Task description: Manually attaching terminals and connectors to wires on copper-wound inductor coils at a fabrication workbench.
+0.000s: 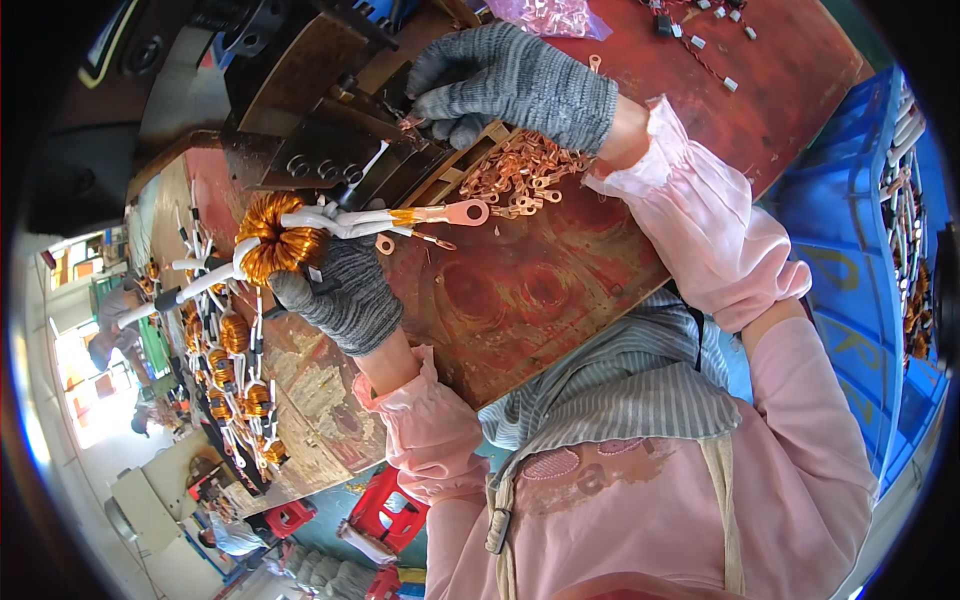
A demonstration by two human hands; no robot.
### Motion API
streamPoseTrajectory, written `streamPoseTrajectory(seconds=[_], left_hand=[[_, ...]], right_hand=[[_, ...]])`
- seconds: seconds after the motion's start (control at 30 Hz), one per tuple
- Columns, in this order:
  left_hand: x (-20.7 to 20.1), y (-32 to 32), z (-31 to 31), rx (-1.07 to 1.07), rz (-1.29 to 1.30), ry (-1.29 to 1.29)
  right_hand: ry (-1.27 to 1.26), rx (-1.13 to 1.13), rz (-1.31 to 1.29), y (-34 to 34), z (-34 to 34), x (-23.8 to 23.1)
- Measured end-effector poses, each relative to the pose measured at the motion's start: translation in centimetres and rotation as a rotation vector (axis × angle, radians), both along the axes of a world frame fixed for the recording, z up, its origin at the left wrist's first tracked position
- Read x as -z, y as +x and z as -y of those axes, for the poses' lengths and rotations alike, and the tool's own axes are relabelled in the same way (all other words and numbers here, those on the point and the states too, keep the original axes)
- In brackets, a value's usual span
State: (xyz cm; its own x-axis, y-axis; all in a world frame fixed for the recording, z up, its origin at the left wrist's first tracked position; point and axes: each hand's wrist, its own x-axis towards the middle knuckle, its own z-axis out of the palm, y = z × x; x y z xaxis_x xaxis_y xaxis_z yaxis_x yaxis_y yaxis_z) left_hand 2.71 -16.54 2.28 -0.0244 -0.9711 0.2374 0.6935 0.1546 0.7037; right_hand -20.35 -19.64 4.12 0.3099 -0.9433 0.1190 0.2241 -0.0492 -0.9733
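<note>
My left hand point(340, 290), in a grey knit glove, grips a copper-wound toroid coil point(278, 240) with white-sleeved leads. One lead ends in a copper ring terminal point(462, 212) that points right over the red worktop. My right hand point(510, 85), also gloved, pinches a small copper terminal point(410, 122) against the dark metal press point(320, 130). A heap of loose copper ring terminals point(520, 175) lies in a shallow tray just below my right wrist.
Several finished coils with white leads point(235, 370) lie along the bench's left edge. A blue plastic crate point(860, 250) with more parts stands at the right. A clear bag of terminals point(550, 15) sits at the top. Red stools point(385, 505) stand on the floor below.
</note>
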Motion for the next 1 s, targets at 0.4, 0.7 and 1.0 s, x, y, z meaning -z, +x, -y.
streamPoseTrajectory(seconds=[0.4, 0.7, 1.0], left_hand=[[-0.6, -1.1, -0.5, -0.081, 0.013, -0.024], [-0.6, -1.2, -0.6, -0.091, -0.025, -0.03], [-1.0, -1.2, -0.7, -0.04, 0.0, -0.021]], right_hand=[[0.03, 0.077, 0.03, 0.2, 0.3, 0.4], [0.019, 0.091, -0.051, 0.4, 0.4, 0.1], [-0.079, 0.289, -0.005, -1.4, -0.2, -0.8]])
